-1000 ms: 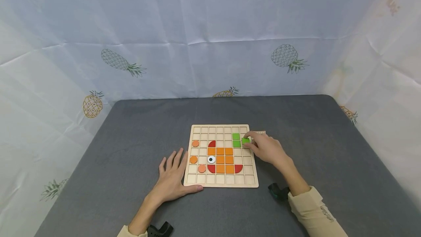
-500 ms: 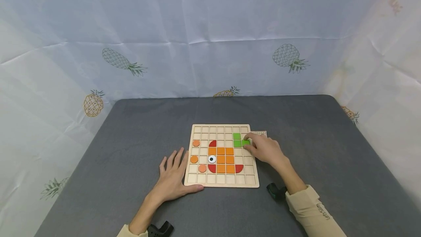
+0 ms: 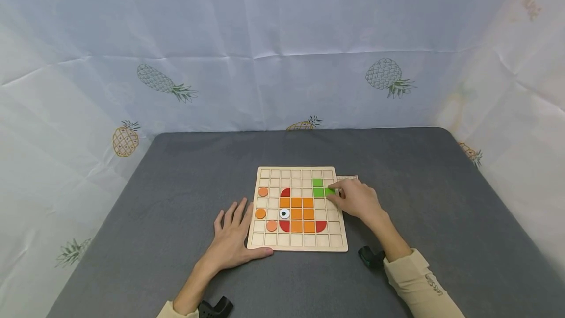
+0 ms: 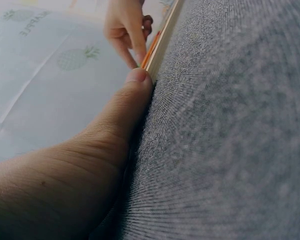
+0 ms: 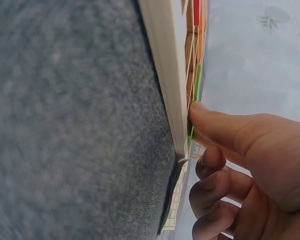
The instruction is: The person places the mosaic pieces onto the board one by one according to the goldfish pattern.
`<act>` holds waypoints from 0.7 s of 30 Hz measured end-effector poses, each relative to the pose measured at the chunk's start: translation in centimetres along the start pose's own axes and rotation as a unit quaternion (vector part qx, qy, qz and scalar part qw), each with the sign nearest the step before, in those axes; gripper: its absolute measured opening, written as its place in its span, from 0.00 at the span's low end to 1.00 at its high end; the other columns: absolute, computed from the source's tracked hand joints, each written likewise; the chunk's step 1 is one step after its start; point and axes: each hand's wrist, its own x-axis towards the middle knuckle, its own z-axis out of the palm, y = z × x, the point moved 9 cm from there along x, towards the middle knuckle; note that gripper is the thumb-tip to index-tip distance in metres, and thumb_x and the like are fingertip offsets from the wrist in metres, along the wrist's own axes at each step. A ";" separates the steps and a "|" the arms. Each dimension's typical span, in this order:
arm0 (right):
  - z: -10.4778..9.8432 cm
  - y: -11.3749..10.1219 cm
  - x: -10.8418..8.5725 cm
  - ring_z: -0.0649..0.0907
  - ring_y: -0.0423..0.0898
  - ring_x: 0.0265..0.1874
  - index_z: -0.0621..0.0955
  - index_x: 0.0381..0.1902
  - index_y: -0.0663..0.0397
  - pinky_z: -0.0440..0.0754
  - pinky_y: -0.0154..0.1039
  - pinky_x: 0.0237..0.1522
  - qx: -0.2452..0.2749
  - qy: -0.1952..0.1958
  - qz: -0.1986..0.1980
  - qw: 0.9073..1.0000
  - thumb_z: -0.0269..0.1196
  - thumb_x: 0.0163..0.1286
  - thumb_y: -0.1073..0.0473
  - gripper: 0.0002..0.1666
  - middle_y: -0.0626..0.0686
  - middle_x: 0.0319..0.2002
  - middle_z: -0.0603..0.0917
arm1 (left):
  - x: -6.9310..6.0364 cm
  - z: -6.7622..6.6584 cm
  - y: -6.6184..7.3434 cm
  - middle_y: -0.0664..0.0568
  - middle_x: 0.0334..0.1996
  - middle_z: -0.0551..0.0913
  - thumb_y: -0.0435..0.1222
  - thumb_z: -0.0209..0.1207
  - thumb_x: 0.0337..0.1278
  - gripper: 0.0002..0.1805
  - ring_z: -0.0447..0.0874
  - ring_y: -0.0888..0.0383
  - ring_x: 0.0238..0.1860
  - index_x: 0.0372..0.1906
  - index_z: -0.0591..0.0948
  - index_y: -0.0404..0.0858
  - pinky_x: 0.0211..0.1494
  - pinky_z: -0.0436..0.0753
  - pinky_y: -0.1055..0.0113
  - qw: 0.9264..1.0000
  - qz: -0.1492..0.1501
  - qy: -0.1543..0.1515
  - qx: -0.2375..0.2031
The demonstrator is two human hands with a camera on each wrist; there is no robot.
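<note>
A wooden grid board (image 3: 296,248) lies on the dark table. Beside its left edge my left hand (image 3: 231,244) rests with spread, straight fingers, the thumb along the near edge. At the board's right edge, my right hand (image 3: 357,202) pinches a green square tile (image 3: 329,192) between thumb and index finger; the tile sits level in a cell. In the right wrist view the thumb (image 5: 215,122) touches that tile's side, with the other fingers curled below. Two more green tiles (image 3: 318,187) sit just left of it. Orange squares (image 3: 296,214) fill several middle cells.
Red quarter-round pieces (image 3: 321,226), a white eye disc (image 3: 284,213) and orange discs (image 3: 261,214) also sit on the board. A card with a printed grid (image 3: 348,177) pokes out at its upper right. A pineapple-print cloth (image 3: 282,87) hangs behind the table.
My right hand has brought the green tile slightly left and down, from tilted to level in its cell beside the other green tiles. The left hand stays put.
</note>
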 end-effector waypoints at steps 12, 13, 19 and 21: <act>0.5 0.5 0.4 0.62 0.39 0.12 0.87 0.56 0.49 0.52 0.32 0.17 0.013 -0.008 0.005 1.000 0.71 0.68 0.52 0.20 0.43 0.12 0.63 | -0.1 0.3 -0.4 0.37 0.83 0.47 0.71 0.66 0.43 0.69 0.43 0.34 0.82 0.83 0.49 0.39 0.76 0.39 0.30 1.000 -0.007 -0.008 -0.001; 0.5 0.5 0.3 0.62 0.39 0.12 0.87 0.57 0.49 0.52 0.32 0.17 0.013 -0.007 0.003 1.000 0.71 0.68 0.52 0.21 0.43 0.12 0.64 | -0.1 0.2 -0.4 0.37 0.83 0.47 0.71 0.67 0.43 0.69 0.44 0.34 0.82 0.83 0.50 0.39 0.75 0.40 0.30 1.000 -0.005 -0.004 -0.002; 0.1 0.4 -0.4 0.61 0.39 0.11 0.85 0.60 0.52 0.50 0.32 0.16 0.017 0.005 -0.013 1.000 0.70 0.68 0.52 0.24 0.44 0.12 0.66 | -0.6 -0.2 0.0 0.35 0.82 0.51 0.72 0.67 0.42 0.69 0.47 0.32 0.80 0.82 0.53 0.38 0.74 0.42 0.30 1.000 0.011 0.023 -0.010; -0.3 0.5 -0.8 0.61 0.39 0.11 0.84 0.61 0.53 0.51 0.32 0.16 0.016 0.009 -0.012 1.000 0.70 0.69 0.51 0.25 0.44 0.12 0.67 | -0.6 -0.3 0.0 0.36 0.82 0.51 0.72 0.67 0.42 0.69 0.47 0.33 0.80 0.82 0.53 0.38 0.74 0.42 0.30 1.000 0.011 0.024 -0.012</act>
